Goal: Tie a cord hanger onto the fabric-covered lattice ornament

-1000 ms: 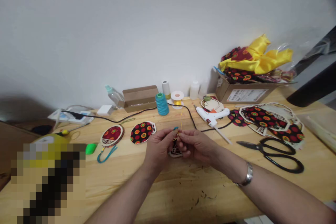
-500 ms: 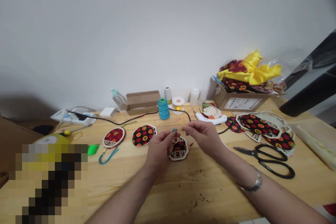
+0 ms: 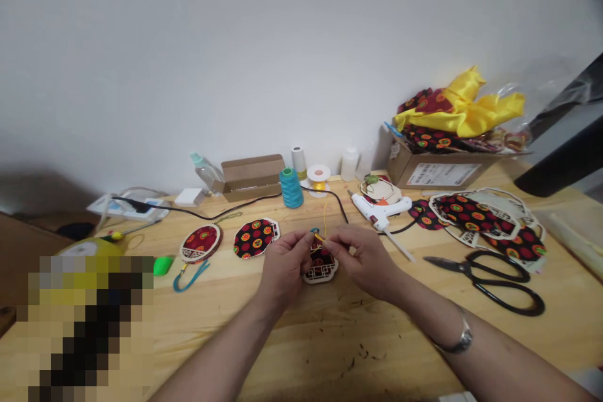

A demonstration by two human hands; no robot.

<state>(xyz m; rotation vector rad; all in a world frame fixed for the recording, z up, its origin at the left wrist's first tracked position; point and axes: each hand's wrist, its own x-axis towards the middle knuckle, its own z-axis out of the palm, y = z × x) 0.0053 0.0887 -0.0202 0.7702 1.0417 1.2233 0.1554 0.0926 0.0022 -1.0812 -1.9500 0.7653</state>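
Note:
My left hand (image 3: 286, 265) is closed in a pinch at the blue cord (image 3: 315, 230) above a small fabric ornament with a wooden lattice frame (image 3: 321, 273). Close against it, my right hand (image 3: 362, 259) pinches a thin yellow cord (image 3: 325, 215), whose loose end sticks up. The yellow cord meets the blue one between the fingertips; how it is wound there is too small to tell. The ornament's dark red and black fabric shows between my hands, its sides partly covered by them.
On the left lie a round ornament (image 3: 201, 243) with a blue loop and a fabric-covered piece (image 3: 255, 239). A teal thread cone (image 3: 291, 188) and yellow cord spool (image 3: 319, 186) stand behind. Rightward are a white glue gun (image 3: 379, 208), black scissors (image 3: 499, 267) and a cardboard box (image 3: 438, 171) of fabric.
My right hand has moved left and slightly down to my left hand, drawing the yellow cord against the blue one. The whole view has shifted a little.

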